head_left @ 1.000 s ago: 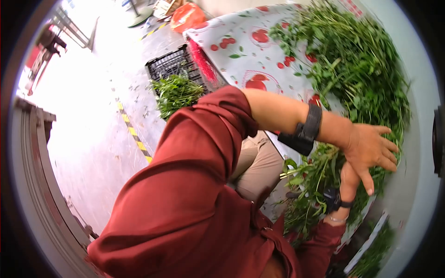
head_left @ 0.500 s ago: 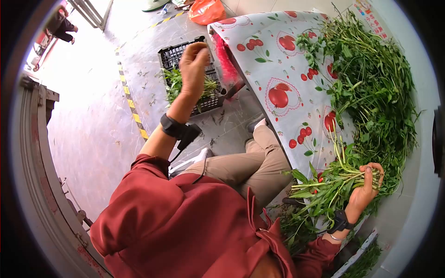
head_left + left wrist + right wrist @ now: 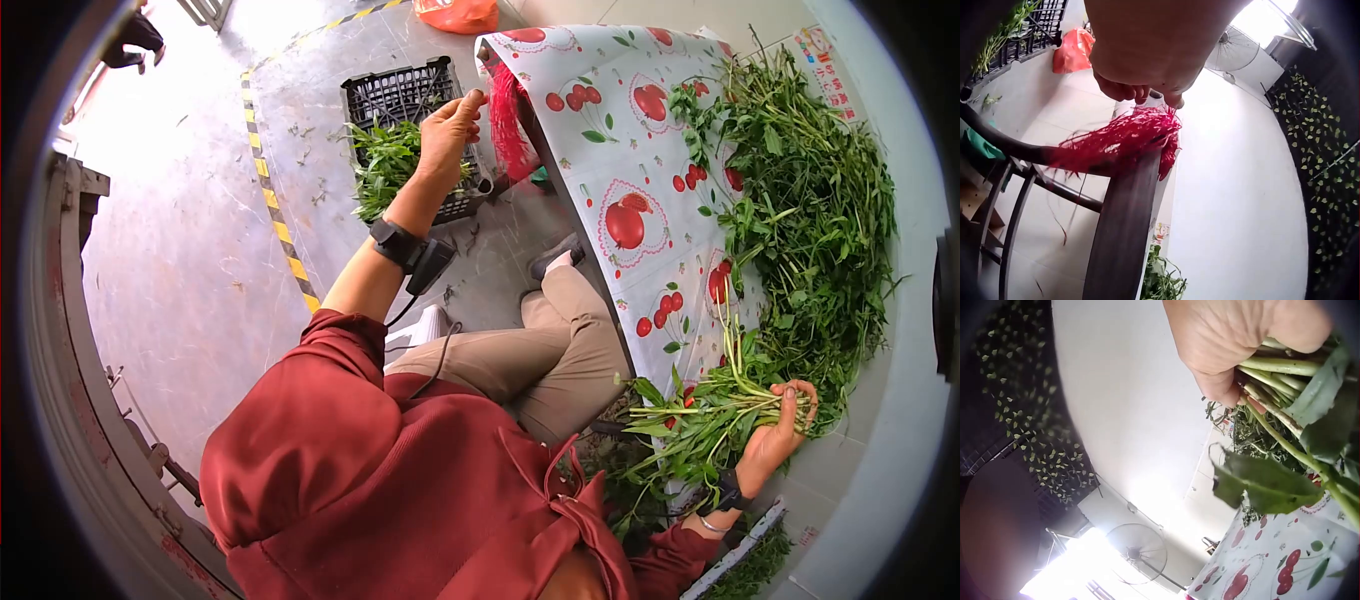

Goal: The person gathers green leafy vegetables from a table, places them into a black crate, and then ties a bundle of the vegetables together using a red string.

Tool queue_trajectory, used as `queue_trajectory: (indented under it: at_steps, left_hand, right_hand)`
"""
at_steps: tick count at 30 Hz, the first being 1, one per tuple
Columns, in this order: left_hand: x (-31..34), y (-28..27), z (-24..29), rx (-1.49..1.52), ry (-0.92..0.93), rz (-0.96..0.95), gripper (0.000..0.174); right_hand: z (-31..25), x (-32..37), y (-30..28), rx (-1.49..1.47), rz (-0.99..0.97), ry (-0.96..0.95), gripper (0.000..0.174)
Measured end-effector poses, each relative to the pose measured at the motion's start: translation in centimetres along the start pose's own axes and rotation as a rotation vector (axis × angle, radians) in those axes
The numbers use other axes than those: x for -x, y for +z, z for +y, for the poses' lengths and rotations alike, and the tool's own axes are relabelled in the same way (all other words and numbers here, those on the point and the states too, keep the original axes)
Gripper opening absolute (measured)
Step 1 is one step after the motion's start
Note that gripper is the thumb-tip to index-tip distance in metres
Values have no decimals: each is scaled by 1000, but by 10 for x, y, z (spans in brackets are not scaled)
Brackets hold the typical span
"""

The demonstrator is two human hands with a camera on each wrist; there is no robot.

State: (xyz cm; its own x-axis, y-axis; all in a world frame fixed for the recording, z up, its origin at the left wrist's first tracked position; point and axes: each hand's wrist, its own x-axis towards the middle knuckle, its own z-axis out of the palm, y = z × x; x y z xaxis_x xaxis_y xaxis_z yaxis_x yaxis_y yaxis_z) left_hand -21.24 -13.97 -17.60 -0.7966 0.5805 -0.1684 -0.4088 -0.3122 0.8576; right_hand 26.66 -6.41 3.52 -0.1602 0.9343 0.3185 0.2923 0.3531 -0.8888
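My left hand point(image 3: 449, 135) is raised at the table's left edge, its thumb and fingertips drawn together at the top of a bundle of red plastic strings point(image 3: 512, 125). In the left wrist view the fingertips pinch at strands of that bundle point(image 3: 1125, 140), which hangs over a dark bar point(image 3: 1124, 231). My right hand point(image 3: 782, 430) grips a bunch of leafy green stems point(image 3: 725, 405) over the table's near right side. In the right wrist view the thumb and fingers wrap the pale stems point(image 3: 1279, 384), with leaves pointing away from the palm.
A large heap of greens point(image 3: 815, 210) lies along the right side of the table, on a fruit-patterned cloth point(image 3: 590, 180). On the floor to the left stands a black crate point(image 3: 400, 95) with cut greens point(image 3: 385, 165). An orange bag point(image 3: 458, 14) sits behind it.
My left hand has swung from over the right hand across to the left, then on to the red strings. The right hand keeps its grip on the stems.
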Motion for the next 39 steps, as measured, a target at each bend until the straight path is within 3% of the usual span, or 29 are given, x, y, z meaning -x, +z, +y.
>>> queue_trajectory:
  at_steps: [7, 20, 34, 38, 39]
  left_hand:
    - [-3, -1, -9, 56, 50, -31, 18]
    - [1, -20, -9, 63, 35, -3, 17]
    - [14, -49, -30, -33, -86, -264, 17]
    - [25, -24, -17, -39, -132, -157, 23]
    - [30, -5, -5, -69, -10, -156, 29]
  right_hand:
    - [-2, 1, 2, -2, 22, 19, 14]
    - [-7, 2, 7, 41, 3, -2, 9]
    - [-9, 3, 8, 44, 7, -1, 11]
    - [-8, 3, 7, 48, 8, 3, 11]
    - [-8, 3, 7, 46, 12, 8, 11]
